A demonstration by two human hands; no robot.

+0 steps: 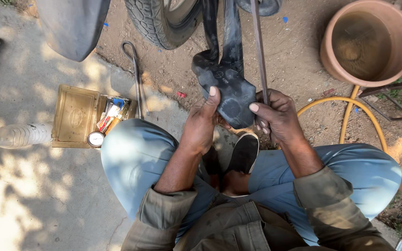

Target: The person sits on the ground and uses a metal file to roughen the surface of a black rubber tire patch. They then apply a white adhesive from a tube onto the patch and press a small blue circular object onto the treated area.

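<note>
A black rubber inner tube [229,90] hangs down from the top of the view and is folded over in front of me. My left hand [202,122] grips the fold from the left, thumb pressed flat on the rubber. My right hand [278,116] holds the fold's right side, its thumb on the rubber and its fingers around a thin metal rod [258,46] that rises to the top edge. My knees in light blue trousers sit under both hands, and a black shoe sole [244,152] shows between them.
A tyre [157,23] stands on the dirt behind the tube. An open tan metal box [75,115] with small tools, a round gauge [96,138] and a plastic bottle [17,135] lie left. A bent metal lever [136,69], a clay pot [367,42] and a yellow hose [345,109] are nearby.
</note>
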